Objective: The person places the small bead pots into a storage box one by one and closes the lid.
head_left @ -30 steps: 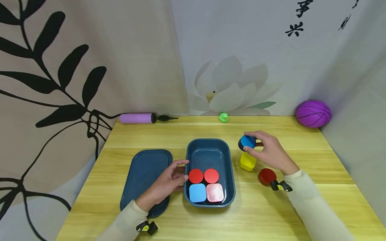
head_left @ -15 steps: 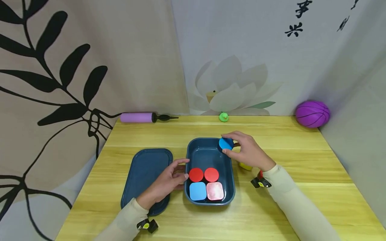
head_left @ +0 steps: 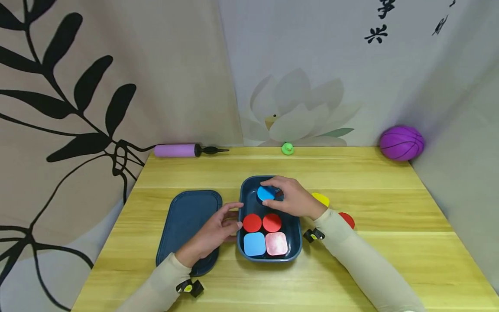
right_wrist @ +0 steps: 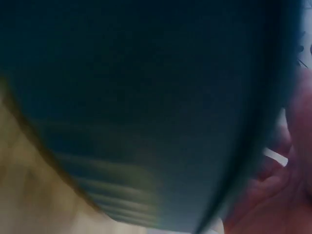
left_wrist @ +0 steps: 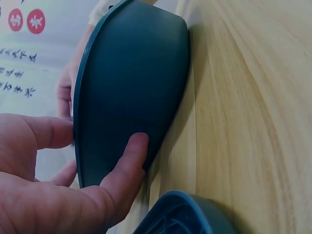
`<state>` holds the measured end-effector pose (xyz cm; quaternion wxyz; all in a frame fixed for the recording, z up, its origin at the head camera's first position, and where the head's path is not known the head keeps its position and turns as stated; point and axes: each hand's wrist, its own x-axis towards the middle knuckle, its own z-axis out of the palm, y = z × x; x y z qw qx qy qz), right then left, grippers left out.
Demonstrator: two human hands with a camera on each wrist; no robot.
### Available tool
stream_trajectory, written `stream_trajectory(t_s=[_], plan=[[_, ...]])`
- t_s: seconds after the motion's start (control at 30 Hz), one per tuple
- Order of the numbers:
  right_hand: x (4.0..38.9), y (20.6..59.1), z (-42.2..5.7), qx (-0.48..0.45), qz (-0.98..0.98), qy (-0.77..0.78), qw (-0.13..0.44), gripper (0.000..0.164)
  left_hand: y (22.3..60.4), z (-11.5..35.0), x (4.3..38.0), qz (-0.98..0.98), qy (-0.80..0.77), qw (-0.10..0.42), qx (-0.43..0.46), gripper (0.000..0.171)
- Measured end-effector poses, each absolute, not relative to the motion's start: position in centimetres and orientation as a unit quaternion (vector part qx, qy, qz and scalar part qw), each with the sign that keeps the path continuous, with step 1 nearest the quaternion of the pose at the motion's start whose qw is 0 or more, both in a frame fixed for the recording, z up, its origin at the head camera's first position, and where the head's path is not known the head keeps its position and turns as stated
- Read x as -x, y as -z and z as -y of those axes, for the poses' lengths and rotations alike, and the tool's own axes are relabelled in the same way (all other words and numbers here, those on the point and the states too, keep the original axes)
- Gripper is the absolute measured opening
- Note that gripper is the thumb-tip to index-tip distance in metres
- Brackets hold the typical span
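A dark blue rectangular container (head_left: 288,255) stands on the wooden table. Two red round blocks (head_left: 262,223), a light blue square block (head_left: 254,244) and a pink square block (head_left: 276,243) sit in its near half. My right hand (head_left: 294,197) pinches a blue round block (head_left: 265,193) between thumb and fingers over the container's far half; whether it touches the bottom is unclear. My left hand (head_left: 214,229) touches the container's left side with extended fingers. In the left wrist view its fingertips rest against the outer wall (left_wrist: 126,78). The right wrist view is mostly blocked by the container wall (right_wrist: 146,97).
A dark blue lid (head_left: 191,208) lies left of the container, partly under the left hand. Right of it are a yellow block (head_left: 321,199) and a red round block (head_left: 347,219), partly hidden by the right arm. A purple pump (head_left: 175,150), green duck (head_left: 287,148) and purple ball (head_left: 401,143) line the back.
My right hand has carried the blue round block leftward, from above the yellow block, across the right rim and into the container's far half. The left hand stays at the container's side.
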<state>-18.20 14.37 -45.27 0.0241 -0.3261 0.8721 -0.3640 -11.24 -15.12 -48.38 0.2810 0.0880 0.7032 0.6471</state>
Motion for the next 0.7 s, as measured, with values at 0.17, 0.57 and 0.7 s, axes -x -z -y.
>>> stream_trajectory(t_s=[0.17, 0.57, 0.7], plan=[[18.3, 46.0, -13.3, 0.35, -0.878, 0.325, 0.027, 0.059, 48.4, 15.1, 11.1, -0.704, -0.647, 0.279, -0.089, 0.061], [17.5, 46.4, -11.4, 0.372, -0.892, 0.251, 0.054, 0.054, 48.6, 14.9, 11.1, -0.704, -0.647, 0.278, -0.09, 0.058], [17.6, 46.7, -11.3, 0.378, -0.892, 0.236, 0.073, 0.055, 48.5, 14.9, 11.2, -0.701, -0.649, 0.28, -0.09, 0.059]])
